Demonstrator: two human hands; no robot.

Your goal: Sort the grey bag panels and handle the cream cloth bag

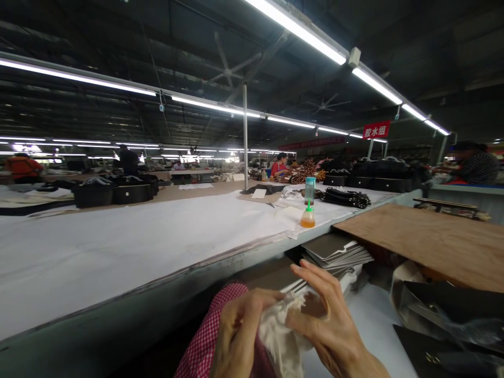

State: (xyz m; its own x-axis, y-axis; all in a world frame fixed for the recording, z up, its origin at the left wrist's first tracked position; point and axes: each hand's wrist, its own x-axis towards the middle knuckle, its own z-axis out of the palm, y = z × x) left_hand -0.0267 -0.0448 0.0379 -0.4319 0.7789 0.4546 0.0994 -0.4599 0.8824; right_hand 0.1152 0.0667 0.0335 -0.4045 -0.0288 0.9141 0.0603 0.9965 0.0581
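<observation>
Low in the view, my left hand (236,331) and my right hand (326,320) both close their fingers on a crumpled white cloth (281,336) held between them. The cloth bunches under my right fingers and hangs down toward my lap. A red-and-white checked sleeve or garment (205,341) lies under my left hand. Just beyond my hands sits a stack of flat grey-brown sheets (336,252) on a shelf below the table edge.
A long white-covered table (137,241) stretches ahead, bearing a small orange glue bottle (307,218), a teal-capped bottle (310,190) and black straps (346,198). A brown board (429,239) lies at right; dark bags (452,310) lie below it. Other people work farther off.
</observation>
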